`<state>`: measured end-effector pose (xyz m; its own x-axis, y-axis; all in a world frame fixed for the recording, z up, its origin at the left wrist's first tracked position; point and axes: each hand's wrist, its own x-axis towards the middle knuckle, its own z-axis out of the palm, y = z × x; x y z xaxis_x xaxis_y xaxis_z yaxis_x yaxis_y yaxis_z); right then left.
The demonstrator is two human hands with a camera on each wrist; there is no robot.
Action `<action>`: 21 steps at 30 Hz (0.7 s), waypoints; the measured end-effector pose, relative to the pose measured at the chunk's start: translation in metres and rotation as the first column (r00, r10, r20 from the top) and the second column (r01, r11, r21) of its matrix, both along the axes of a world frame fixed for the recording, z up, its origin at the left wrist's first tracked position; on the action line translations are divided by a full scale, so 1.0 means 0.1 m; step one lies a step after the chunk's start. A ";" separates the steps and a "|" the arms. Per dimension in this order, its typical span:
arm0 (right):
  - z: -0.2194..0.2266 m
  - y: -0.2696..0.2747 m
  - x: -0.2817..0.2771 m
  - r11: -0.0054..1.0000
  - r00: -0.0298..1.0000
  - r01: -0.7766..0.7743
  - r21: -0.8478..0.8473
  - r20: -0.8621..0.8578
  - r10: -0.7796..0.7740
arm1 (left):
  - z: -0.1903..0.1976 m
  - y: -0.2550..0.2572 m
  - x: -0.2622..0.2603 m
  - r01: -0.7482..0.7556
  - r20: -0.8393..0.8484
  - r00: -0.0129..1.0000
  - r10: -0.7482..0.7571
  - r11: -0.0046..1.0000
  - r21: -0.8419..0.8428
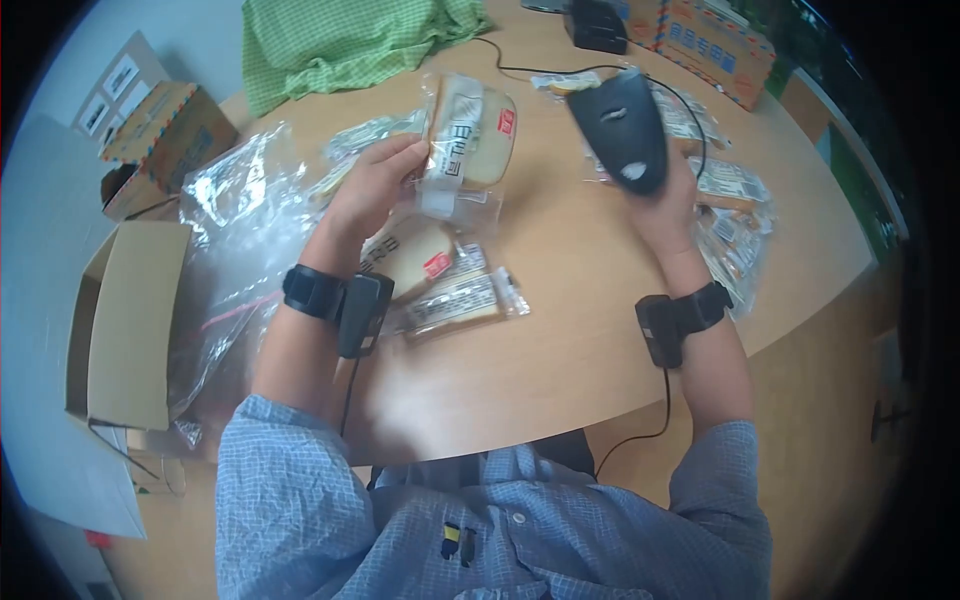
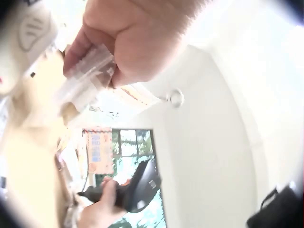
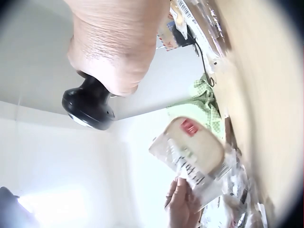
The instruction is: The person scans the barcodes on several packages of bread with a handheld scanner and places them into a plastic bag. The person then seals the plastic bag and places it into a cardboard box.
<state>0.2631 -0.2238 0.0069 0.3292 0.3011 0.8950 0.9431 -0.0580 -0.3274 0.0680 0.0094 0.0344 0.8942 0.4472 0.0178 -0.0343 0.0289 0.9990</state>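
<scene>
In the head view the left hand (image 1: 378, 185) pinches the left edge of a clear packet of sliced bread (image 1: 475, 135) and holds it up over the table. The right hand (image 1: 668, 215) grips the handle of a black scanner (image 1: 618, 130), its broad head uppermost. The left wrist view has the left hand (image 2: 137, 42) pinching the packet's clear film (image 2: 85, 78). From the right wrist the bread packet (image 3: 194, 147) shows its red label, and the right hand (image 3: 114, 52) is wrapped round the scanner (image 3: 90, 104). Below the left hand lie another bread packet (image 1: 410, 260) and a smaller packet (image 1: 455, 305).
Several packets (image 1: 730, 190) lie at the right of the table (image 1: 560, 350). Clear plastic bags (image 1: 240, 210) and an open carton (image 1: 135, 320) are at the left. A green checked cloth (image 1: 340, 45), cartons (image 1: 710, 45) and a black cable stand at the back.
</scene>
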 end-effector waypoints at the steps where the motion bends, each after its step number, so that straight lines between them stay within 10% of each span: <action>1: -0.02 0.05 -0.06 1.000 1.000 -0.018 0.003 0.001 0.018 | -0.04 0.03 -0.06 -0.018 0.001 1.000 0.018 1.000 0.003; 5: -0.03 0.14 -0.28 0.959 0.973 -0.082 -0.273 0.186 0.136 | -0.25 0.14 -0.17 -0.144 0.081 0.981 0.178 0.939 -0.312; 16: -0.15 0.19 -0.31 0.895 0.968 -0.174 -0.410 0.095 0.232 | -0.30 0.14 -0.24 0.221 0.396 0.918 0.031 0.790 -0.572; 19: -0.16 0.19 -0.33 0.885 0.963 -0.202 -0.419 0.078 0.257 | -0.36 0.20 -0.11 0.577 0.561 0.741 -0.369 0.777 -0.251; 21: -0.15 0.19 -0.34 0.882 0.958 -0.222 -0.415 0.077 0.277 | -0.34 0.12 -0.13 0.459 0.468 0.827 -0.311 0.854 -0.244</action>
